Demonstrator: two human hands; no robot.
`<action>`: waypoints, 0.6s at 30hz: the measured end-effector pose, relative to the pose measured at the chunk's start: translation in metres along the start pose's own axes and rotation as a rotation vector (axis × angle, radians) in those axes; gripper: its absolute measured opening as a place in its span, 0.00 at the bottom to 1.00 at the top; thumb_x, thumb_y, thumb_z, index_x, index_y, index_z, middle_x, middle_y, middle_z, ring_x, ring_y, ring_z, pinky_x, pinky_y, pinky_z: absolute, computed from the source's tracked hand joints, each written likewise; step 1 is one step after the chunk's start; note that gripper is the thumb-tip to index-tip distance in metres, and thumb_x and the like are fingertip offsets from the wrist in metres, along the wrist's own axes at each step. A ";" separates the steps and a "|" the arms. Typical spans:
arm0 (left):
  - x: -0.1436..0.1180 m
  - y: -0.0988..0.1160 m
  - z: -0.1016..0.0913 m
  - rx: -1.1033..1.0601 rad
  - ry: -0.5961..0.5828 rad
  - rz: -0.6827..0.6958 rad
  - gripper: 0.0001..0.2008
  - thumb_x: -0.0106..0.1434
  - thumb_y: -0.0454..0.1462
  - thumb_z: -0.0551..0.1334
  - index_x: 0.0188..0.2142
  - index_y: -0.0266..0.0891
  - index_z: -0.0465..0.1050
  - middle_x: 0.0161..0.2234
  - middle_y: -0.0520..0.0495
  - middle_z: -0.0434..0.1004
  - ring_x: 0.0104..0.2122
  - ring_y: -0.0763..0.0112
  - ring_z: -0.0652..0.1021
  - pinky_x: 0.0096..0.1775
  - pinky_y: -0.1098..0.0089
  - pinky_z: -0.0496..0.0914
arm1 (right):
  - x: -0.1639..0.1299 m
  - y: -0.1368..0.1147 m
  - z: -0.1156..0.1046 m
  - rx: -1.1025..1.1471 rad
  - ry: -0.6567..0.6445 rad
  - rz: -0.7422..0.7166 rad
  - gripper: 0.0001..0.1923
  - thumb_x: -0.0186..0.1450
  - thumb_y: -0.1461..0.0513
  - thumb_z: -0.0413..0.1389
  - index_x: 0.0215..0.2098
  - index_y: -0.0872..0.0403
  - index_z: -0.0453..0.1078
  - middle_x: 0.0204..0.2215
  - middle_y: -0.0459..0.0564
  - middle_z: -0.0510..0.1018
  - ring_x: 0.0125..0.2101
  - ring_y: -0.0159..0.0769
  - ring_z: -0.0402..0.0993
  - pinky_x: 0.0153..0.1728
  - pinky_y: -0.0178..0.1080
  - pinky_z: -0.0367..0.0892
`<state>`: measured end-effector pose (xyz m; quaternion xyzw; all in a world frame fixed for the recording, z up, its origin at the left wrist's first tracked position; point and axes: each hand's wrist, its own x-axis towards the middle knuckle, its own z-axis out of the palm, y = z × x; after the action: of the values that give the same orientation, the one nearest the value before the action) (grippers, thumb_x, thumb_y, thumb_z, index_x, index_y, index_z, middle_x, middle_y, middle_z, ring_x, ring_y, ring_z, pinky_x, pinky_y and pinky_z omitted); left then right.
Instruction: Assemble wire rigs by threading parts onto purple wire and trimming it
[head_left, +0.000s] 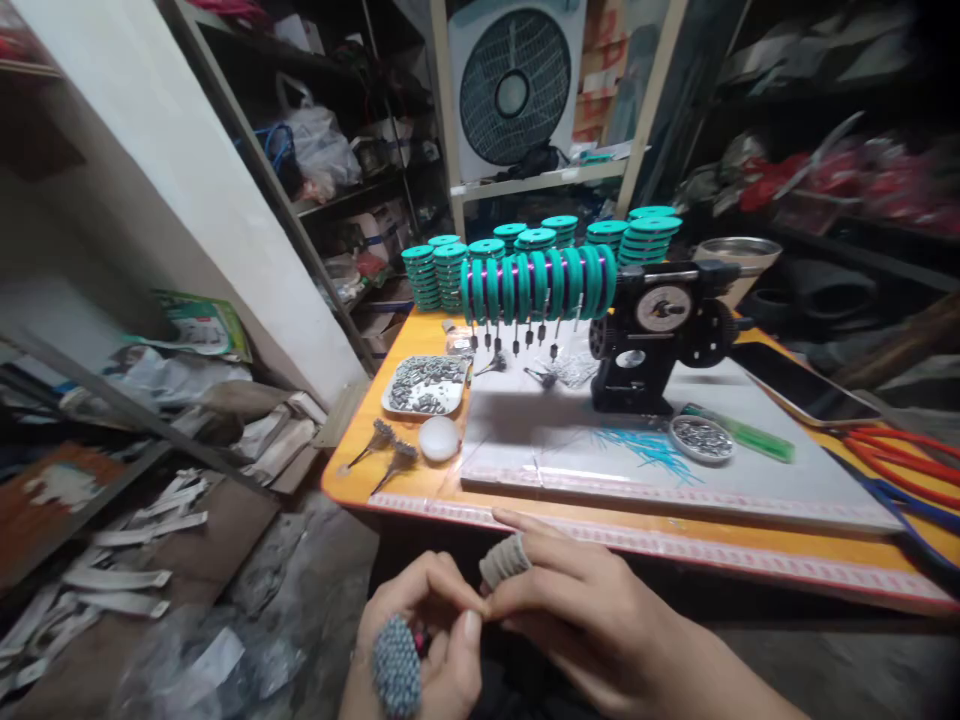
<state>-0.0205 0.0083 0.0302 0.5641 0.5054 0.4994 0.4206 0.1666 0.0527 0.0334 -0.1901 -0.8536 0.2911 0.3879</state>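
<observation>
pinching something tiny below the table edge

i am holding both hands together in front of me, low, just under the near edge of the orange table (pixel 420 480). my left hand (pixel 420 640) is curling in, thumb and forefinger pressed together at the tips, and a blue-grey fingertip sleeve (pixel 396 665) is sitting on one of its fingers. my right hand (pixel 577 610) is meeting it, wearing a grey wrapped sleeve (pixel 504 560) on a finger, its fingertips pinching at the same spot. whatever is sitting between the tips is too small for me to make out; i cannot tell what it is.

up on the table, the black winding machine (pixel 652 335) is carrying a row of teal spools (pixel 536 282) on its shaft, with stacks of teal spools (pixel 555 240) behind it. a tray of small metal pieces (pixel 424 385) is lying to the left, and a round tin of small parts (pixel 701 438) to the right.

to do this well, i judge i should be keeping the pinch light and steady, working with the bare fingertips rather than the sleeves.
</observation>
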 end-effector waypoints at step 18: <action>0.070 -0.037 -0.045 0.316 0.238 -0.043 0.09 0.58 0.41 0.65 0.31 0.38 0.71 0.24 0.50 0.71 0.23 0.73 0.69 0.27 0.72 0.65 | 0.001 -0.001 0.016 -0.066 0.248 0.222 0.08 0.64 0.71 0.54 0.38 0.53 0.71 0.28 0.46 0.69 0.28 0.29 0.67 0.28 0.33 0.63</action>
<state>-0.0715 0.0817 0.0102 0.5491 0.6355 0.4682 0.2746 0.1535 0.0469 0.0256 -0.3301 -0.7821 0.2782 0.4494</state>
